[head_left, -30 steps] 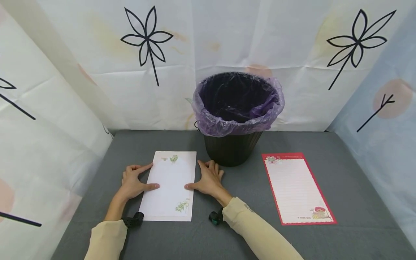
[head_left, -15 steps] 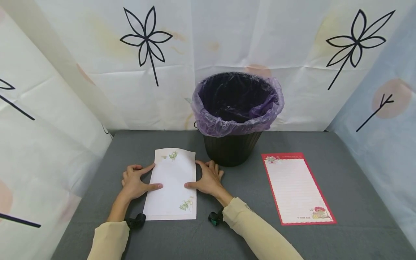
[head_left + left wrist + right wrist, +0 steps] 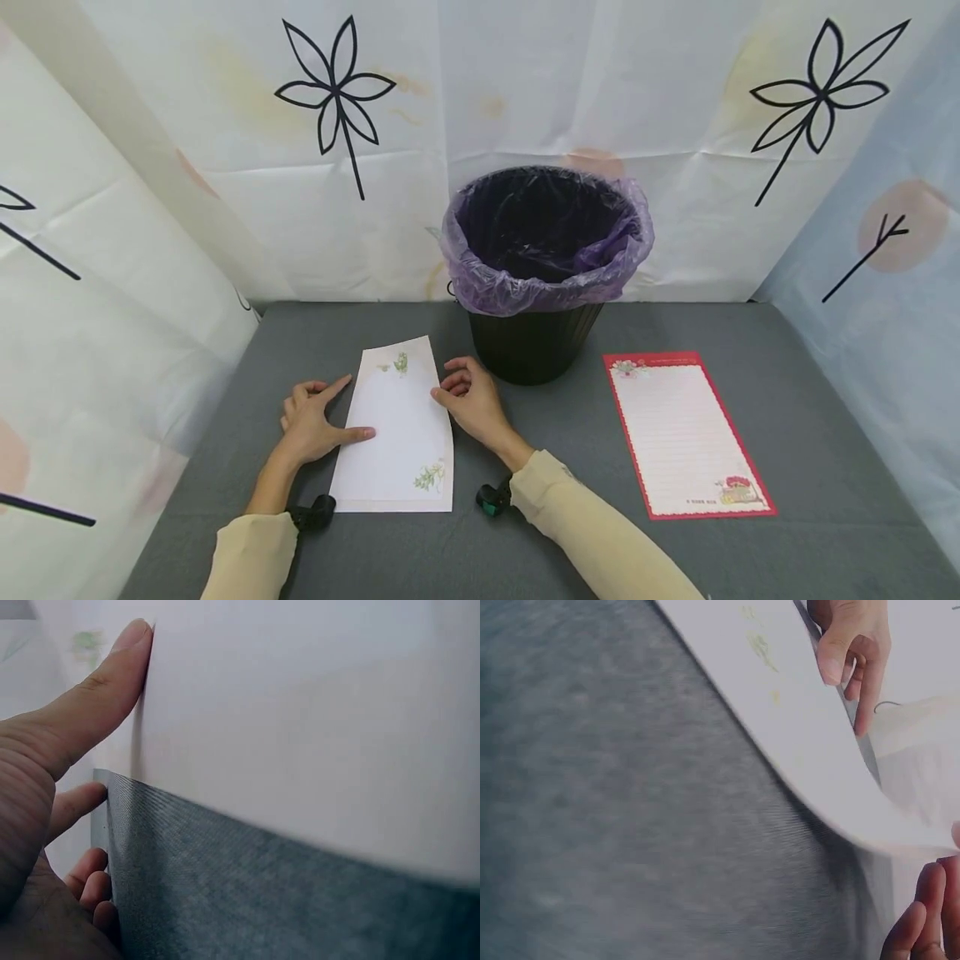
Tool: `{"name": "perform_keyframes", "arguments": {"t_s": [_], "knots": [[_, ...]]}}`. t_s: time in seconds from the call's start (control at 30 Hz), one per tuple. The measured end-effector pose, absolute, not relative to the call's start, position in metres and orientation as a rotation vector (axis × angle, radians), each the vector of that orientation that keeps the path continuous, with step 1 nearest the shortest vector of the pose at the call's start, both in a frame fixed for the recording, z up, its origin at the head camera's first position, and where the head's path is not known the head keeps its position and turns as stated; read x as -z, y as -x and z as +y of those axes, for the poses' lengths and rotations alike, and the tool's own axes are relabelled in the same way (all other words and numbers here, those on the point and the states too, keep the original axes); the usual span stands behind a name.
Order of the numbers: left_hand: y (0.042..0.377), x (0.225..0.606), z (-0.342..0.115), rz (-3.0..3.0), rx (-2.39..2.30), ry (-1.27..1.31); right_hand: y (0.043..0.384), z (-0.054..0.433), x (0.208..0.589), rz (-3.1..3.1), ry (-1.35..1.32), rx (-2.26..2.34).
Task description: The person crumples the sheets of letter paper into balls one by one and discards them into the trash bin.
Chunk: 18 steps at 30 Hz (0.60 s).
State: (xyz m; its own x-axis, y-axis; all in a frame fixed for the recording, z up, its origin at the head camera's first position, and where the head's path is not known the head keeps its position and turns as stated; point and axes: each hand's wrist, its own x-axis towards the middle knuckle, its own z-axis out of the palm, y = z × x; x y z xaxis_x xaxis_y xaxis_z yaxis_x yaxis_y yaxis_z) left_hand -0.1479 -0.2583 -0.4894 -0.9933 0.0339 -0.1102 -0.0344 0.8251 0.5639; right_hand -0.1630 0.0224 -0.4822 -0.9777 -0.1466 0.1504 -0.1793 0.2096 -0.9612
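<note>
A white sheet of paper [image 3: 397, 425] with green leaf prints lies on the grey table, its upper right part curving up off the cloth. My right hand [image 3: 476, 404] pinches the sheet's raised right edge between thumb and fingers; the right wrist view shows the paper bending up to these fingertips [image 3: 930, 881]. On the left side, my left hand [image 3: 313, 423] rests its straight thumb [image 3: 112, 682] on the sheet. Its index finger reaches to the sheet's left edge, and the other fingers lie on the cloth.
A black bin [image 3: 528, 346] with a purple liner bag [image 3: 517, 292] stands behind the right hand. A red-bordered lined sheet [image 3: 682, 442] lies to the right. Patterned white curtains [image 3: 225, 208] enclose the back and sides of the grey table [image 3: 555, 517].
The right hand has moved up along the sheet's right edge, and the sheet's upper right corner has lifted and swung left. The left hand stays almost where it was.
</note>
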Motion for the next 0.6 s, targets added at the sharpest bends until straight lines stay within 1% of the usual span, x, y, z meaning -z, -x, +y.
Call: {"name": "perform_keyframes", "arguments": {"t_s": [0.2, 0.3, 0.47, 0.6], "knots": [[0.147, 0.488, -0.257, 2.882, -0.905, -0.025, 0.158, 0.023, 0.469, -2.462, -0.449, -1.691], [0.146, 0.487, -0.257, 2.895, -0.941, -0.037, 0.153, 0.025, 0.461, -2.415, -0.521, -1.653], [0.144, 0.484, -0.253, 2.913, -1.232, -0.145, 0.141, 0.034, 0.446, -2.341, -0.515, -1.783], [0.144, 0.471, -0.244, 2.885, -1.513, -0.293, 0.133, 0.047, 0.434, -2.300, -0.483, -1.921]]}}
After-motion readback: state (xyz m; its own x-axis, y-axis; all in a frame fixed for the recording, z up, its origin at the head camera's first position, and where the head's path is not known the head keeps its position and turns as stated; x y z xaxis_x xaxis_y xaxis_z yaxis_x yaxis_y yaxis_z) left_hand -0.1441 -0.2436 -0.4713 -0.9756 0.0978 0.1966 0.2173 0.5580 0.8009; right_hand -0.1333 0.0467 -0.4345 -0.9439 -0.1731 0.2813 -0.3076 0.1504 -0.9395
